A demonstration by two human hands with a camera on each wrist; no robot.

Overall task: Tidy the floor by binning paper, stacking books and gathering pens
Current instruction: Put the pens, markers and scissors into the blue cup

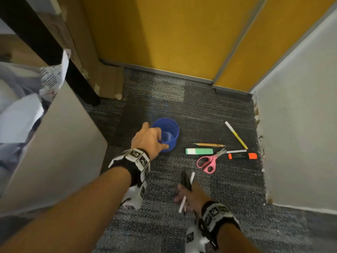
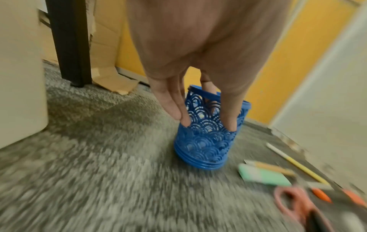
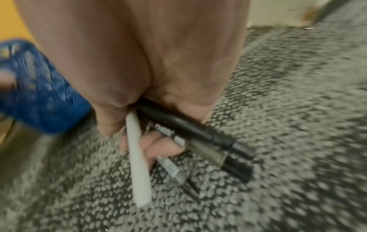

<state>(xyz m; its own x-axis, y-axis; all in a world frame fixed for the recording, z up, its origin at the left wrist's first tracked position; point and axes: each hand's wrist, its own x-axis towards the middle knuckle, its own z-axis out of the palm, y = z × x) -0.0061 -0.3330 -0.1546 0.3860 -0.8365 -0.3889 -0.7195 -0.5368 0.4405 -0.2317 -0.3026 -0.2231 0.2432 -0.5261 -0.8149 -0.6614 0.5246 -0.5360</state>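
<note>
A blue lattice pen holder [image 1: 167,134] [image 2: 208,136] stands on the carpet, tilted. My left hand [image 1: 151,139] [image 2: 208,124] holds it, fingers and thumb around its side. My right hand [image 1: 189,194] [image 3: 151,141] grips a bundle of pens: a white pen [image 3: 138,164] [image 1: 182,203] and black markers [image 3: 198,135] [image 1: 186,179]. On the floor to the right lie a green highlighter [image 1: 199,151] [image 2: 264,175], a tan pen [image 1: 208,144], a yellow and white pen [image 1: 236,135] [image 2: 298,164], an orange and black highlighter [image 1: 242,156] and pink scissors [image 1: 208,162] [image 2: 288,202].
A white box edge [image 1: 54,143] stands at left with crumpled paper [image 1: 52,77] behind it. A black table leg [image 1: 45,44] and cardboard [image 1: 107,83] lie at the back left. Yellow panels [image 1: 164,33] and a white wall [image 1: 300,125] close in the carpet [image 1: 200,110].
</note>
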